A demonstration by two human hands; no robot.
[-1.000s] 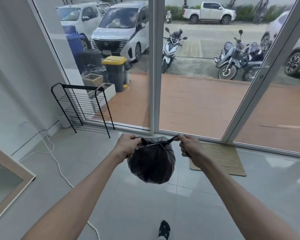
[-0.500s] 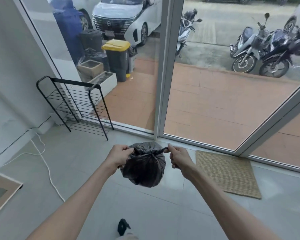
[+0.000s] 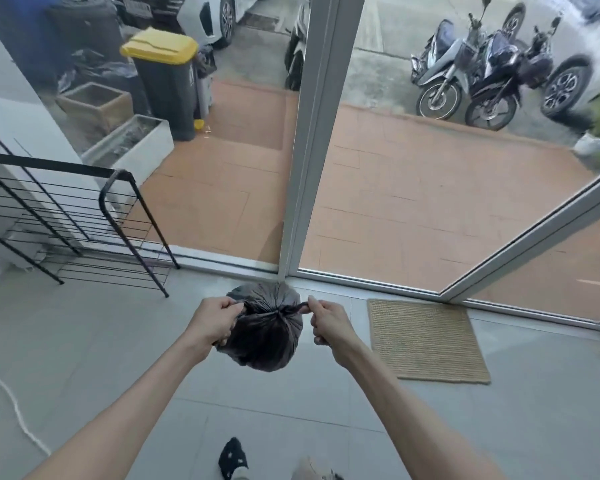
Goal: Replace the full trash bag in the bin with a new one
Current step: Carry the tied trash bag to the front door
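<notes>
head view. black wire rack (image 3: 66, 223) at left on the grey tile floor (image 3: 84, 358); woven doormat (image 3: 426, 341) at right, before the glass door frame (image 3: 312, 140). outside the glass, a yellow-lidded bin (image 3: 167, 81) and parked motorcycles (image 3: 482, 71). a white cord (image 3: 4, 389) trails on the floor at left. full black trash bag (image 3: 264, 334), contents hidden, hangs above the floor; left hand (image 3: 213, 320) and right hand (image 3: 326, 322) each clench one twisted end at its gathered top.
</notes>
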